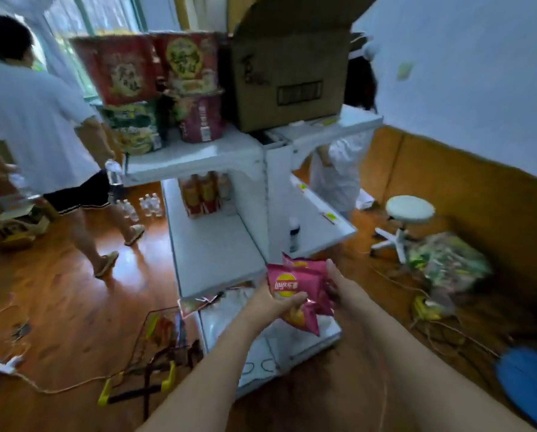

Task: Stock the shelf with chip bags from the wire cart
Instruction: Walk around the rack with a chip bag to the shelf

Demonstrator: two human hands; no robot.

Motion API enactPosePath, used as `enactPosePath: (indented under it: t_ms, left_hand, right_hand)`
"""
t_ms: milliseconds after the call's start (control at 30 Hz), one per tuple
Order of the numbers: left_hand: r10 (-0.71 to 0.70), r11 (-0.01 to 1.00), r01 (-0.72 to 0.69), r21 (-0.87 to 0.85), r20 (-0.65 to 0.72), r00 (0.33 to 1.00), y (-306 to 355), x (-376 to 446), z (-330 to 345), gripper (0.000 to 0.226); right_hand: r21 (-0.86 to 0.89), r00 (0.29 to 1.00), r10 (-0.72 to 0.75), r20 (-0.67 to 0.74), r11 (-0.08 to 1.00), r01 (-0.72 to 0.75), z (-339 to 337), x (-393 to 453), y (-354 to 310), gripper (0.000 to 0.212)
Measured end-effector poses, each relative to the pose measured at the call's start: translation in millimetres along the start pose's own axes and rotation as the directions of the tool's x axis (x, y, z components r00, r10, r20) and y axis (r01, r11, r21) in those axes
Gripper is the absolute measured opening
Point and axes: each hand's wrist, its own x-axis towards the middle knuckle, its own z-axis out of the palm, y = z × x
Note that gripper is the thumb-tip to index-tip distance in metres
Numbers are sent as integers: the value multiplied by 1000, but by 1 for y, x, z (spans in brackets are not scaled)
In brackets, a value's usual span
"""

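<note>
Wooden flooring [58,307] surrounds the white shelf [217,257]; just beside its front corner, pink chip bags [295,288] are held up — left hand [273,302] pinching the lower edge, right hand [343,285] pressed against their side.

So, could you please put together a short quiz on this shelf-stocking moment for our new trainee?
1. True or false: both hands are on the pink chip bags.
2. What stands on the top shelf right of the noodle cups? A) cardboard box B) stool C) water bottles
3. Fill in: the wire cart stands on the floor to the ___ of the shelf unit.

Key
1. True: the left hand has a grip from below, and the right hand holds the side.
2. A, the cardboard box.
3. Left.
</note>
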Motion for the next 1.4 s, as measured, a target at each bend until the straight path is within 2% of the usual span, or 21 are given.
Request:
enactPosePath:
  t_ms: [67, 233, 267, 333, 367, 433, 533, 633, 667, 767, 800, 867, 933, 1000, 1067, 1133, 1200, 1233, 1300, 1333, 1400]
  left_hand:
    - [8, 1000, -5, -28, 119, 993, 17, -9, 75, 64]
    - [68, 997, -53, -56, 302, 951, 38, -22, 247, 90]
    - [72, 997, -58, -50, 361, 930, 47, -31, 276, 90]
    - [79, 997, -80, -18, 481, 873, 52, -38, 333, 82]
    - [77, 996, -87, -7, 553, 830, 55, -45, 359, 78]
    - [54, 996, -92, 19, 683, 729, 56, -55, 410, 65]
    - [-92, 995, 23, 94, 841, 533, 50, -69, 483, 57]
    - [-273, 961, 48, 271, 917, 290, 37, -101, 549, 65]
    - [-321, 944, -6, 329, 925, 202, 33, -117, 566, 67]
    - [-395, 909, -170, 380, 916, -66, 22, -187, 598, 42]
    - [-425, 897, -205, 392, 892, -153, 14, -212, 609, 40]
    - [-466, 878, -298, 375, 812, -351, -2, -267, 614, 54]
    - [-492, 859, -410, 308, 722, -487, -18, -322, 603, 64]
    - [-489, 835, -514, 198, 695, -527, -30, -367, 581, 74]
    - [-471, 821, -559, 119, 694, -545, -42, -406, 564, 86]
    - [-461, 804, -593, 34, 666, -587, -64, -439, 557, 97]
    - [-436, 798, -601, -43, 646, -626, -85, -468, 553, 73]
    - [-420, 796, -601, -75, 647, -636, -88, -484, 546, 63]
    - [-393, 777, -611, -154, 639, -661, -97, -515, 538, 60]
    - [-392, 767, -617, -179, 629, -671, -102, -531, 537, 53]
    - [-404, 754, -624, -206, 603, -688, -126, -564, 546, 42]
  right_hand:
    - [56, 996, -11, -87, 998, 16, -67, -36, 10, 51]
    - [132, 933, -28, -358, 988, 80, -202, -131, 24, 35]
    - [99, 909, -40, -414, 991, 88, -223, -148, 28, 42]
    - [-10, 849, -57, -526, 998, 61, -267, -173, 49, 79]
    - [-56, 813, -78, -577, 997, 55, -287, -187, 63, 78]
    - [-48, 711, -59, -701, 998, 35, -318, -217, 84, 52]
    - [135, 530, 57, -846, 985, 110, -352, -265, 122, 27]
    - [307, 300, 238, -924, 928, 211, -368, -325, 165, 35]
    - [344, 224, 295, -929, 912, 225, -365, -346, 176, 34]
    - [428, 22, 436, -900, 871, 243, -335, -409, 205, 27]
    - [453, -37, 478, -877, 851, 267, -325, -428, 221, 28]
    - [496, -162, 564, -809, 805, 325, -296, -462, 251, 43]
    - [528, -279, 658, -699, 739, 419, -257, -491, 280, 65]
    - [524, -366, 714, -596, 692, 497, -216, -515, 295, 59]
    - [514, -437, 744, -505, 666, 540, -180, -535, 304, 51]
    - [495, -463, 759, -458, 650, 576, -154, -549, 326, 42]
    - [497, -484, 773, -411, 635, 591, -134, -561, 349, 41]
    - [506, -486, 783, -389, 622, 597, -126, -568, 368, 47]
    - [494, -498, 803, -327, 595, 634, -115, -584, 385, 72]
    - [469, -503, 802, -322, 596, 651, -110, -595, 391, 73]
    - [426, -495, 802, -334, 597, 680, -105, -620, 414, 50]
